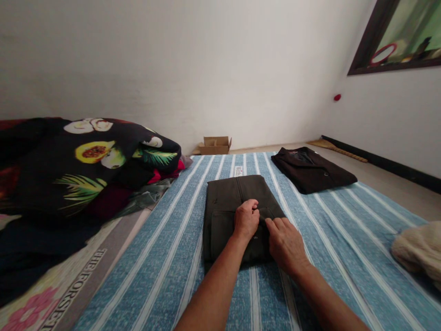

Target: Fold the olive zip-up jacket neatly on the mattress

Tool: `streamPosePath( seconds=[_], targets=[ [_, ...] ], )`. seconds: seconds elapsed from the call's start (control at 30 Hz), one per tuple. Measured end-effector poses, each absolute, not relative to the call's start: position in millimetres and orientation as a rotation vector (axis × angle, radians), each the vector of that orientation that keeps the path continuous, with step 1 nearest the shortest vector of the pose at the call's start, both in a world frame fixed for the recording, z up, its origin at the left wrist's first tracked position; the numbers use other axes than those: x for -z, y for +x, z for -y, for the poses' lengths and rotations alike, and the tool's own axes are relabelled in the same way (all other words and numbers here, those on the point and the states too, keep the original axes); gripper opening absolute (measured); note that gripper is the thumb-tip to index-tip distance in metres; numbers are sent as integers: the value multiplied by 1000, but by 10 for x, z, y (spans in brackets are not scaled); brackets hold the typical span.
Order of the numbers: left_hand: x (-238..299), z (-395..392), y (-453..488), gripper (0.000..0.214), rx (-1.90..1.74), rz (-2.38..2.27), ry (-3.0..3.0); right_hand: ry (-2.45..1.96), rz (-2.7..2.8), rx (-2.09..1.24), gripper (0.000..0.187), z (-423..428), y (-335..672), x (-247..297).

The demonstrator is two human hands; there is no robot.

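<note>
While the left hand point(247, 219) and right hand point(285, 241) pinch the dark clothing point(225, 192) under them, this looks like folding that needs gentle flattening next.

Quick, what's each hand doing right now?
Left hand: closed, pinching the folded dark garment.
Right hand: closed, pinching the same garment, nearer its right edge.

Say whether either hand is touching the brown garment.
No: the left hand and right hand are on the olive garment; the brown garment lies apart.
</note>
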State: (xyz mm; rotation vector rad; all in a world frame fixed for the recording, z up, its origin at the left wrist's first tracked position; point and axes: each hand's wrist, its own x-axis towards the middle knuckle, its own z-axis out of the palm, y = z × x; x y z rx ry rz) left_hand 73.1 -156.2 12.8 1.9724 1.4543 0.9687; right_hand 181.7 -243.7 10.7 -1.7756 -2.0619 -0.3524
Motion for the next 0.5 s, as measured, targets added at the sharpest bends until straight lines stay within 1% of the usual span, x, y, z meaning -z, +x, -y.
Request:
streamPosePath(
  seconds=[0.1, 0.2, 0.37, 0.5],
  targets=[
    [-176, 1654, 749, 21, -882, -1498, 2247, -1830, 2077, 329, 24, 2443, 1799, -107],
    [-205, 1712, 760, 23, -706, -1561, 2546, -1884, 2078, 277, 21, 2446, 1785, -120],
    [-190, 1690, 732, 30, -617, -1569, 2539, -1934, 2076, 237, 21, 2454, 1753, -157],
    [-193, 1666, 715, 29, -600, -1516, 2560, -1954, 2079, 233, 21, 2456, 1750, -149]
  ],
)
